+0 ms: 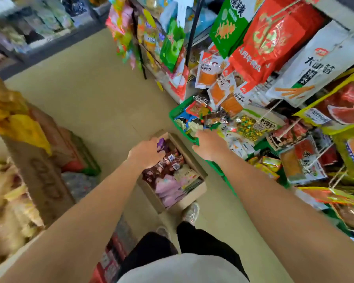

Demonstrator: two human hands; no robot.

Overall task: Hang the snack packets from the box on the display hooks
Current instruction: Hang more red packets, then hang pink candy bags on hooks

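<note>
A cardboard box (pixel 194 196) stands on the floor between my feet and the display rack, filled with brown, pink and pale snack packets (pixel 172 176). My left hand (pixel 146 153) reaches into the box's far end and grips a purple packet (pixel 161 145). My right hand (pixel 209 145) hangs over the edge of a green basket (pixel 179 111), fingers curled downward; what it holds, if anything, is hidden. Display hooks (pixel 274 108) on the right carry hanging packets.
Red, green and white snack bags (pixel 274 41) hang from the rack at right. Stacked cartons (pixel 43 176) with yellow bags stand at left. Beige floor (pixel 94 94) runs ahead between the shelves. My shoe (pixel 191 213) touches the box's near end.
</note>
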